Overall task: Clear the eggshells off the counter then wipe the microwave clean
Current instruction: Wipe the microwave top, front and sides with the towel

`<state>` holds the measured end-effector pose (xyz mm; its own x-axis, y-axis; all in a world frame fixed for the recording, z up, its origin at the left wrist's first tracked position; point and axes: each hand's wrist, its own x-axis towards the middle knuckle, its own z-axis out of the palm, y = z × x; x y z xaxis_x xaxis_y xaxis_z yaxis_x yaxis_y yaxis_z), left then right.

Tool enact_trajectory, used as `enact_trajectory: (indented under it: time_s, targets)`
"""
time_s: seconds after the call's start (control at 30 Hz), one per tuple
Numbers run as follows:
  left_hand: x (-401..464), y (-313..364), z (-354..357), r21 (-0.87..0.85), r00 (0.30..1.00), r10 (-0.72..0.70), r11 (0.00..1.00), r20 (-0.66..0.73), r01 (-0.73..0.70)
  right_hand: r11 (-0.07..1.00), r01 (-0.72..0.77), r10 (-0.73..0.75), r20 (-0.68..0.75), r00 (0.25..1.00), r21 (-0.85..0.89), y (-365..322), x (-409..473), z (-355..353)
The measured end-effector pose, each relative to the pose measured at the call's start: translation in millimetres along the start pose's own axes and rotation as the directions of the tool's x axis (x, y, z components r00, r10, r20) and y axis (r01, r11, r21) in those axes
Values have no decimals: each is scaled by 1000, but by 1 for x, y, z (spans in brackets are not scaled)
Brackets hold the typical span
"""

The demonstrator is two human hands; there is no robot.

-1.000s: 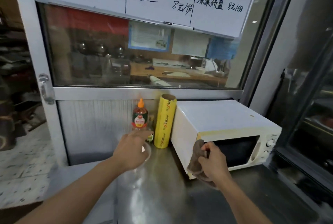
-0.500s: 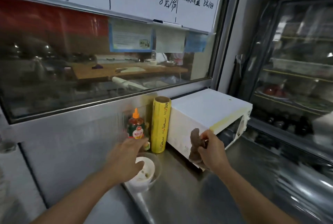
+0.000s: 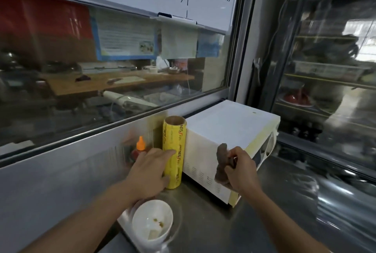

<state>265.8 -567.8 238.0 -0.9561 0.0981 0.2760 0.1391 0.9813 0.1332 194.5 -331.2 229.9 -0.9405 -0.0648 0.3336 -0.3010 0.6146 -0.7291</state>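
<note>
- Left hand (image 3: 149,171): fingers laid nearly straight against the upright yellow cling-film roll (image 3: 174,152), not curled round it
- Right hand (image 3: 240,172): grip clenched on a brown cloth (image 3: 221,163), held against the left side wall of the white microwave (image 3: 230,130)
- The microwave stands on the steel desk (image 3: 203,222), just right of the roll
- White bowl (image 3: 152,222) with crumbs sits near the desk's front edge; orange-capped sauce bottle (image 3: 140,146) behind the left hand

**Soft indoor light, glare on glass and steel**

Even, moderate light falls from above; shadows are faint. The window (image 3: 114,65) carries hazy reflections that dim the room behind. At right, the fridge door (image 3: 333,73) and the counter (image 3: 305,201) smear with streaked glare and motion blur. Straight frames bow toward the edges. The sauce bottle (image 3: 140,146) looks ghosted.
</note>
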Motion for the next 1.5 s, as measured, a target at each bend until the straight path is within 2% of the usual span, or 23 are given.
enact_trajectory:
  time_s: [0.13, 0.2, 0.27, 0.37, 0.43, 0.47, 0.6, 0.67, 0.77, 0.87, 0.9, 1.03, 1.1, 1.17, 1.27, 1.3, 1.43, 1.5]
  targets:
    - [29, -11, 15, -8, 999, 22, 1000, 43, -21, 956, -33, 25, 34, 999, 291, 11, 8, 17]
    - [41, -15, 24, 4, 997, 48, 999, 59, -48, 902, 35, -81, 88, 993, 430, 16, 7, 23]
    - [54, -21, 34, 22, 994, 90, 996, 62, -92, 881, 126, -169, 56, 984, 455, 24, 7, 29]
    - [75, -28, 41, 12, 987, 156, 988, 36, -156, 966, 93, -72, -97, 993, 241, 39, 1, 37]
    - [88, -32, 43, 15, 979, 203, 979, 29, -203, 998, 45, -33, -246, 969, 43, 48, -5, 42]
    - [93, -35, 44, 19, 972, 233, 972, 28, -234, 1000, 29, -29, -291, 956, -3, 47, -9, 44]
    - [115, -40, 44, 68, 925, 377, 923, 43, -379, 962, 4, -118, -405, 907, -272, 41, -13, 47]
    - [132, -38, 43, 147, 895, 445, 884, 20, -443, 905, 68, -260, -420, 869, -420, 39, -5, 46]
    - [160, -36, 38, 262, 864, 503, 832, 18, -489, 752, 156, -452, -330, 829, -640, 45, 15, 49]
    - [185, -38, 45, 398, 837, 544, 755, 65, -521, 472, 253, -580, -81, 810, -845, 75, 32, 57]
    - [191, -39, 49, 438, 831, 550, 730, 82, -526, 415, 269, -587, -30, 809, -869, 89, 36, 59]
    - [206, -38, 63, 557, 813, 553, 624, 181, -549, 337, 309, -618, 38, 785, -889, 131, 45, 71]
    - [210, -38, 70, 588, 803, 559, 585, 207, -559, 319, 301, -644, 28, 764, -899, 141, 50, 81]
    - [213, -43, 76, 588, 793, 569, 573, 217, -571, 309, 292, -661, 16, 750, -905, 144, 55, 91]
    - [219, -53, 82, 565, 777, 603, 583, 180, -583, 234, 294, -658, 72, 749, -927, 153, 61, 105]
    - [221, -55, 85, 554, 772, 614, 591, 162, -586, 194, 316, -645, 122, 755, -929, 158, 62, 110]
    - [225, -58, 87, 516, 770, 629, 626, 110, -585, -79, 470, -547, 433, 717, -879, 178, 55, 125]
    - [226, -56, 85, 502, 767, 631, 629, 116, -594, -149, 506, -492, 508, 707, -849, 177, 53, 118]
